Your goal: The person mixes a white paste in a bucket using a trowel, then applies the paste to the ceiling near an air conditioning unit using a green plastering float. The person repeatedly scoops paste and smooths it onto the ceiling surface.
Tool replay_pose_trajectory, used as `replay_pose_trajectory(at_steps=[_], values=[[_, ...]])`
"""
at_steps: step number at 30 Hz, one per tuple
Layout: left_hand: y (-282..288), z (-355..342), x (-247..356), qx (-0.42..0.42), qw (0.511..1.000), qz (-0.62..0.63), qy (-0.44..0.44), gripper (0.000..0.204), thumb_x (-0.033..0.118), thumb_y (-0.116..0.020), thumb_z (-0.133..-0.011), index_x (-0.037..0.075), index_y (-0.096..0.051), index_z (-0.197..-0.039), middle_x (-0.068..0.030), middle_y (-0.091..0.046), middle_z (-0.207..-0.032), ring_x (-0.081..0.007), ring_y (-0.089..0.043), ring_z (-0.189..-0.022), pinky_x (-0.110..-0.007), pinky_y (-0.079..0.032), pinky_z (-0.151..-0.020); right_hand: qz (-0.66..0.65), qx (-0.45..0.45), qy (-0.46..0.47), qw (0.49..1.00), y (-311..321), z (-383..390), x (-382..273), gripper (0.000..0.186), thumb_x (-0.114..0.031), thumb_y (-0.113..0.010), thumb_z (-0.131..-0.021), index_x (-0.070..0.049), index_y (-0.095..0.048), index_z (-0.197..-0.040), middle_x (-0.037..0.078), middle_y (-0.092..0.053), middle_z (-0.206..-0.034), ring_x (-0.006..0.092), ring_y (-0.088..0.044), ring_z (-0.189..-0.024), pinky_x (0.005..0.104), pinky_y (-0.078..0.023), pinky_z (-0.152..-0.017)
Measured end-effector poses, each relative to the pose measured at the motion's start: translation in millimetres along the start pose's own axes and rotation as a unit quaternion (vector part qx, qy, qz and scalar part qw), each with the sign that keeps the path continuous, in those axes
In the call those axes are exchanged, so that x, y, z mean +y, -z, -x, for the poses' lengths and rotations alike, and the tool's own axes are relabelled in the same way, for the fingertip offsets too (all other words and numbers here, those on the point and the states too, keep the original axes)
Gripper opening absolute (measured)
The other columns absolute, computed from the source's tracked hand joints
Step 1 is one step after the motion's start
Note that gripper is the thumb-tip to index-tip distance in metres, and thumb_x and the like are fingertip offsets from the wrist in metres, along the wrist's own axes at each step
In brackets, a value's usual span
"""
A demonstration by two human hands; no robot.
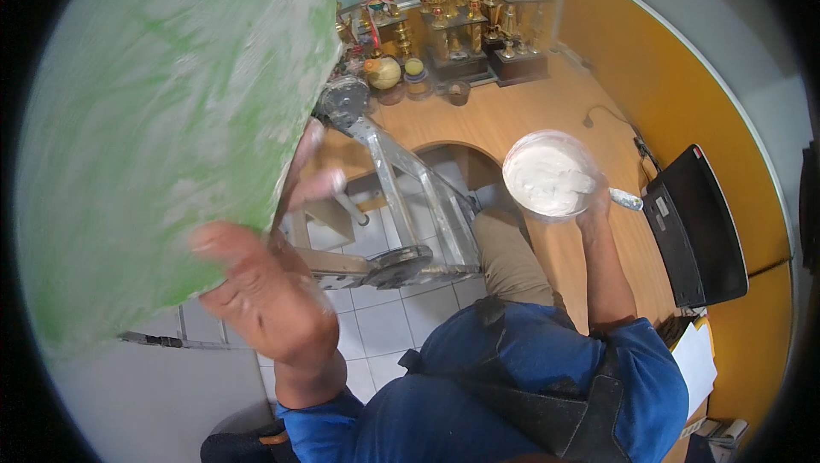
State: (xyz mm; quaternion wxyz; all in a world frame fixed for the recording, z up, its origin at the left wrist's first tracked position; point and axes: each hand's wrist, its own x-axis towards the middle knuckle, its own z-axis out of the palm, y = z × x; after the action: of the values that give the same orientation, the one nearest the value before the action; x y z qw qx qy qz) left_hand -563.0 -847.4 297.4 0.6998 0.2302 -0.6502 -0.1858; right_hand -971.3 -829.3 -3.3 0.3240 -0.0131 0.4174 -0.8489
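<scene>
My left hand (265,292), blurred, is at the lower edge of a green board (154,113) smeared with white on the left; I cannot tell whether it grips it. More blurred pinkish fingers (312,181) show beside the board higher up; whose they are is unclear. My right hand (592,207) holds a round tub (547,174) of white paste, with a putty knife (625,199) in it, its handle sticking out past my hand. A metal folding ladder (384,164) stands between my hands, beside the board.
A wooden desk (436,121) carries several trophies (453,19) and small pots at the back. A black laptop (688,232), a cord and papers (690,360) are at the right, along an orange partition (666,87). White floor tiles (384,326) show below the ladder.
</scene>
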Motion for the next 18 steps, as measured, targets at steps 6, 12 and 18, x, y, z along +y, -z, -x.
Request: replay_pose_trajectory(at_steps=[6,12,18], values=[[27.1,17.2,70.9,-0.083,0.994,0.064,-0.013,0.059,0.039,-0.025,-0.107,-0.007,-0.034,-0.142,-0.0349,-0.059,-0.119,-0.0190,-0.063,-0.071,-0.031,-0.052,-0.069,0.042,-0.050,-0.023,0.998,-2.6,-35.9,17.7,0.050,-0.038,-0.039,-0.100,0.002,-0.050,-0.130,0.019,-0.059,-0.124,0.0330,-0.060,-0.112,0.0447,-0.051,-0.097],[80.8,-55.9,205.6,-0.101,0.850,-0.316,-0.409,0.050,0.038,-0.033,-0.105,0.003,-0.046,-0.138,-0.0263,-0.053,-0.133,-0.0225,-0.062,-0.096,-0.034,-0.051,-0.082,0.013,-0.181,-0.118,0.976,-27.3,-31.6,16.7,0.055,-0.040,-0.033,-0.100,-0.001,-0.047,-0.136,0.018,-0.056,-0.131,0.0330,-0.056,-0.119,0.0457,-0.049,-0.101],[105.2,-145.7,273.0,-0.060,0.842,-0.491,-0.217,0.055,0.045,-0.043,-0.100,0.002,-0.052,-0.133,-0.0232,-0.061,-0.123,-0.0282,-0.063,-0.103,-0.037,-0.051,-0.086,-0.013,-0.244,-0.193,0.950,-54.4,-24.9,28.7,0.056,-0.041,-0.030,-0.101,-0.003,-0.044,-0.140,0.018,-0.053,-0.136,0.0340,-0.052,-0.123,0.0466,-0.044,-0.106]])
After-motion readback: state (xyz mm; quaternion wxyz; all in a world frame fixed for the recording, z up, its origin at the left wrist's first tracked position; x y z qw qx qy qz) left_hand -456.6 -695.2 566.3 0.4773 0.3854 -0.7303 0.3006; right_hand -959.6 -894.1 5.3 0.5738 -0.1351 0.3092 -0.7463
